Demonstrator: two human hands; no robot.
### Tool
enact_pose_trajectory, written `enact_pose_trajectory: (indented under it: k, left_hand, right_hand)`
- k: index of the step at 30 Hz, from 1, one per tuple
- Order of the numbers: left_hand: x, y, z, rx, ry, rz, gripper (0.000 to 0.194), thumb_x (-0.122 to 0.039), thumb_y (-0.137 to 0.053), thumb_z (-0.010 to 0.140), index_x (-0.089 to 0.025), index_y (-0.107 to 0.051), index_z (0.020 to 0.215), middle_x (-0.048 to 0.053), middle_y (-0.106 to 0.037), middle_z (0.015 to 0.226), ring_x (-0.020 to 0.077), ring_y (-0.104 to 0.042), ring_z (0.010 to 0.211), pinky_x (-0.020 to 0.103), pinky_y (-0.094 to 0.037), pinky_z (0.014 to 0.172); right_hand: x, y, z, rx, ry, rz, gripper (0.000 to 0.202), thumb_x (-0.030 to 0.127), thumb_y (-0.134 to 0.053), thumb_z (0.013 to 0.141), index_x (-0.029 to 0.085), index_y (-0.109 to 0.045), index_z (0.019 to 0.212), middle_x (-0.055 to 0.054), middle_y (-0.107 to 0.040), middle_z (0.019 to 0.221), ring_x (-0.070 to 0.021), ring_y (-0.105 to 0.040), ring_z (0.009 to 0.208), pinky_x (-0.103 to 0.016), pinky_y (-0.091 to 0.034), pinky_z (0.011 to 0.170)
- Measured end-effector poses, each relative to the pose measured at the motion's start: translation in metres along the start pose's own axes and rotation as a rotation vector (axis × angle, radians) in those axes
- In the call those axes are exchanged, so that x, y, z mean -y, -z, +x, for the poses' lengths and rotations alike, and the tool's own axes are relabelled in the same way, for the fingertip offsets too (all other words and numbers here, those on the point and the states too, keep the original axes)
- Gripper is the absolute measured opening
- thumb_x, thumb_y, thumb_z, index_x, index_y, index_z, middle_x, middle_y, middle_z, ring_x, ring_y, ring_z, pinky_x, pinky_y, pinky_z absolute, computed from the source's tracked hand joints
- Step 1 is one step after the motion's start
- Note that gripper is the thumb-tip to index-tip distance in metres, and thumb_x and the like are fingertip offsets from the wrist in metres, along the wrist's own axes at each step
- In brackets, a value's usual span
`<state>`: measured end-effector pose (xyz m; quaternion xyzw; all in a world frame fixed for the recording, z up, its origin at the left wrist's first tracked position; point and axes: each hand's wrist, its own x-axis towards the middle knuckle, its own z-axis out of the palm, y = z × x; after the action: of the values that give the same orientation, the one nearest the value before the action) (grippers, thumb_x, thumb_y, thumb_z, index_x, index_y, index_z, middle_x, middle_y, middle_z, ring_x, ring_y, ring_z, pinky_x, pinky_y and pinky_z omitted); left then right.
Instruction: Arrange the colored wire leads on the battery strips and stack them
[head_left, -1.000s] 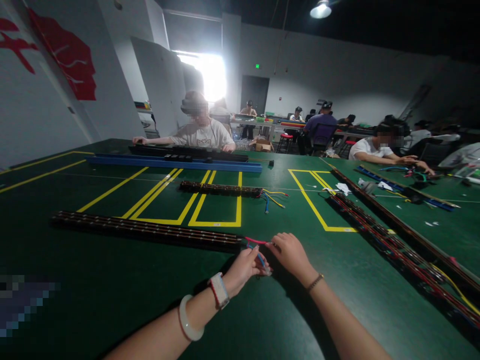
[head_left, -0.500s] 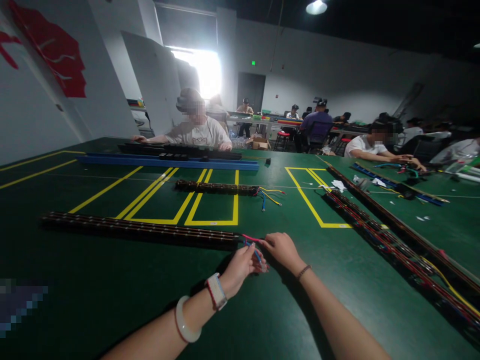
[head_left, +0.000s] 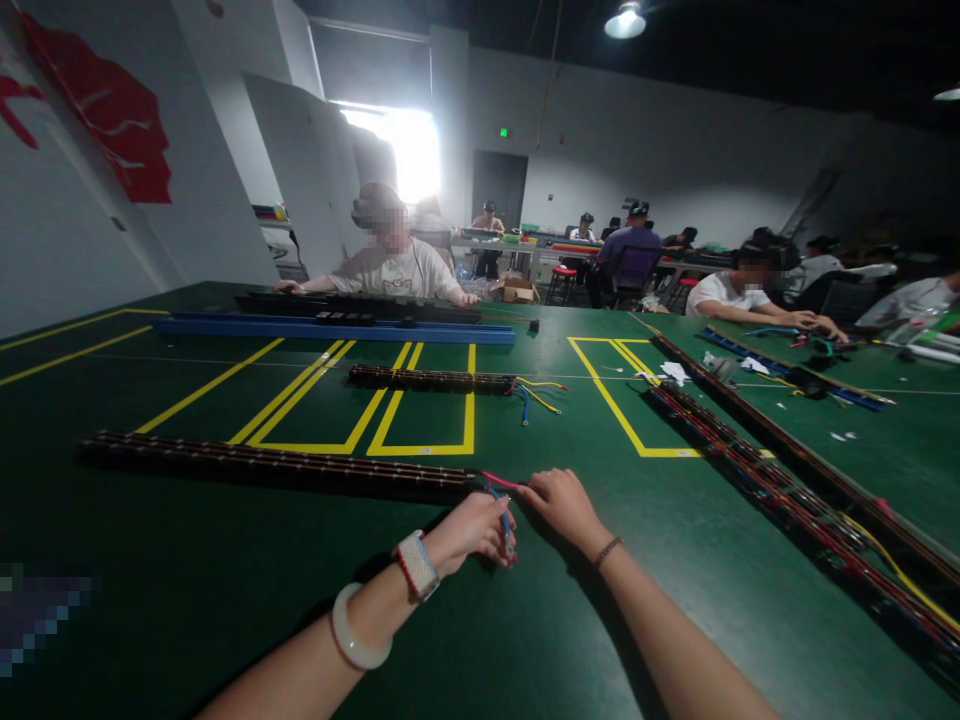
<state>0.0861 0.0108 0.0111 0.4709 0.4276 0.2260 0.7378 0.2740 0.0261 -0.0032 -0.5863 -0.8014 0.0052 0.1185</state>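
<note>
A long dark bar with copper-coloured strips point(head_left: 277, 463) lies on the green table to the left of my hands. From its right end come a red wire point(head_left: 496, 481) and a blue wire point(head_left: 504, 512). My left hand point(head_left: 474, 528) is closed around the blue wire just below the bar's end, and the wire's tip hangs past the fingers. My right hand point(head_left: 559, 502) pinches the red wire near its outer end, knuckles up, close to the tabletop. The fingertips of the right hand are partly hidden.
A shorter similar bar point(head_left: 431, 379) with yellow, blue and red wires lies beyond. Blue rails point(head_left: 337, 329) sit at the far edge before a seated person point(head_left: 409, 260). Wired bars point(head_left: 780, 500) run along the right, near paper scraps point(head_left: 675, 372). Yellow tape lines mark the table.
My left hand has moved slightly left and down with the blue wire, away from my right hand. My right hand stays nearly in place on the red wire.
</note>
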Motion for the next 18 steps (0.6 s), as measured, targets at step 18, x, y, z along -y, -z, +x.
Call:
enact_pose_trajectory:
  k: [18]
  left_hand:
    - [-0.001, 0.012, -0.001, 0.193, 0.156, 0.101, 0.065, -0.073, -0.039, 0.076, -0.011, -0.059, 0.079, 0.017, -0.067, 0.061, 0.0251, -0.066, 0.057, 0.038, -0.052, 0.059]
  right_hand:
    - [0.008, 0.008, -0.011, -0.091, 0.111, 0.240, 0.041, 0.051, -0.056, 0.082, 0.023, -0.054, 0.112, -0.005, -0.057, 0.101, -0.0195, -0.050, 0.094, -0.032, -0.035, 0.082]
